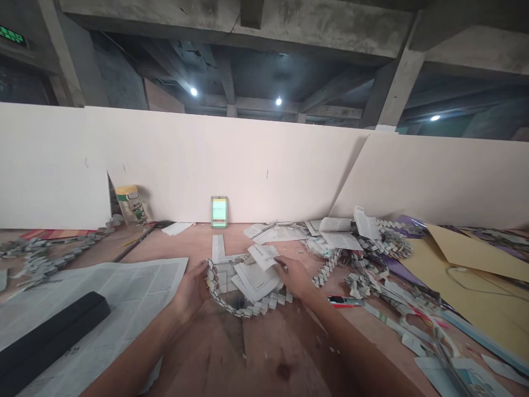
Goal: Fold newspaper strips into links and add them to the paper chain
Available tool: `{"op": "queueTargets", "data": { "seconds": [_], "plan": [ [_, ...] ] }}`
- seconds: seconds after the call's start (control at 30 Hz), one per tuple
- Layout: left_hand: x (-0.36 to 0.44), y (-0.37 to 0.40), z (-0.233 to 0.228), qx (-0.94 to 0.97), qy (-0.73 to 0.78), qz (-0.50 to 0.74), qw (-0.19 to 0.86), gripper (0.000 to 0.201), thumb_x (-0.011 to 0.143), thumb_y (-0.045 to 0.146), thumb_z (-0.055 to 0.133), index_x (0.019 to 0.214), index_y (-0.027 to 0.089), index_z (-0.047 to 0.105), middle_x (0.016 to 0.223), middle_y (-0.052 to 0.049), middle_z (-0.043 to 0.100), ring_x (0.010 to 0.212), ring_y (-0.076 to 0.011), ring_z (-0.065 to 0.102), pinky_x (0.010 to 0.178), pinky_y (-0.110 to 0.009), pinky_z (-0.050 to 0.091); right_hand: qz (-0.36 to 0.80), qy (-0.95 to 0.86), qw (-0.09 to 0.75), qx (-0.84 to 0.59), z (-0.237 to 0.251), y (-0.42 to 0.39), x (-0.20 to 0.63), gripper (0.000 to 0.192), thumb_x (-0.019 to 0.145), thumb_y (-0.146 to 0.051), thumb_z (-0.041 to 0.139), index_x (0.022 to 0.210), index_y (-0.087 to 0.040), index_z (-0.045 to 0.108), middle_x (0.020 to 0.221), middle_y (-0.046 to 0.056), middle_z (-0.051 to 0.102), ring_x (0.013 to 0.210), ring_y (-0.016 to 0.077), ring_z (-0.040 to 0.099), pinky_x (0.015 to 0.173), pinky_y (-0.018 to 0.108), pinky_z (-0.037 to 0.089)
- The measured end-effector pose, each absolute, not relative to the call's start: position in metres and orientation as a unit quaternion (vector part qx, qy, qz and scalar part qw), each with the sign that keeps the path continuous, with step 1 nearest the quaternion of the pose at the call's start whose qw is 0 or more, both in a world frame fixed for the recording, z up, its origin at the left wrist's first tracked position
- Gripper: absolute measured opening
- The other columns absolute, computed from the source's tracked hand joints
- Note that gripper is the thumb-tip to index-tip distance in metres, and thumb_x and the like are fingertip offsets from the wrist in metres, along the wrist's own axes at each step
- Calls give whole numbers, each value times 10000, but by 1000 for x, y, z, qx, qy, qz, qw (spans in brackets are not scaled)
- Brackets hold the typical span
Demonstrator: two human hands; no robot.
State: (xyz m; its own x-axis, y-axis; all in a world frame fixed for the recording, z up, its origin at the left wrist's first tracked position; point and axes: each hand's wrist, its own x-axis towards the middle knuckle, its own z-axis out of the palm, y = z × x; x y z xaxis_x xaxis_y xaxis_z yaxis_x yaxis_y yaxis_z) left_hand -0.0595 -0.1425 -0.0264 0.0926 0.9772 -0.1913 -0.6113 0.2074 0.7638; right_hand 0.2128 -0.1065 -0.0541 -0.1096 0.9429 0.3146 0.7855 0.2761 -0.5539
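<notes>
A curved chain of folded newspaper links [243, 310] lies on the wooden table [256, 353] in front of me. My left hand [190, 288] rests against the chain's left end, fingers touching the links. My right hand [294, 274] pinches a small folded paper slip [263, 256] above a little stack of cut newspaper pieces [256, 280] that sits inside the curve.
A spread newspaper [124, 298] with a black bar [49, 336] lies at left. More paper chains [380, 242], scraps, a red-black pen [345, 301] and brown card [467, 264] fill the right. A phone [219, 212] and a can [131, 204] stand against the white board.
</notes>
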Motion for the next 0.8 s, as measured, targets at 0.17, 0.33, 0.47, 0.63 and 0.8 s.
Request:
{"op": "queueTargets", "data": {
  "seconds": [0.17,0.33,0.47,0.63,0.8],
  "plan": [
    [-61,-138,-29,270,346,570,695,99,815,158,534,717,153,546,635,9,549,484,-107,519,434,-209,416,103,-624,400,-664,-54,-96,233,394,869,-378,353,866,-111,642,738,130,678,700,256,630,633,320,447],
    [-64,-136,-32,289,331,562,701,115,823,182,545,713,149,555,641,1,545,511,-105,521,461,-202,429,108,-567,444,-685,-62,-87,251,426,845,-437,354,760,-132,640,618,78,648,542,207,597,495,275,421],
    [-65,-136,-34,305,326,560,698,115,817,197,560,713,149,555,641,0,537,522,-106,518,471,-202,434,105,-561,444,-691,-65,-86,256,401,810,-477,410,665,-163,612,541,55,615,497,195,566,474,267,389],
    [-66,-136,-34,302,324,556,703,99,820,199,556,731,154,553,660,1,544,521,-106,517,461,-200,422,66,-565,425,-704,-56,-91,256,389,748,-529,498,551,-194,504,504,43,564,512,191,521,509,270,343],
    [-65,-136,-34,304,320,554,706,88,814,197,561,736,155,559,658,4,545,528,-107,516,473,-207,421,67,-616,408,-671,-53,-106,230,377,735,-549,528,805,-182,577,709,54,634,680,205,576,635,285,394]
  ]
}}
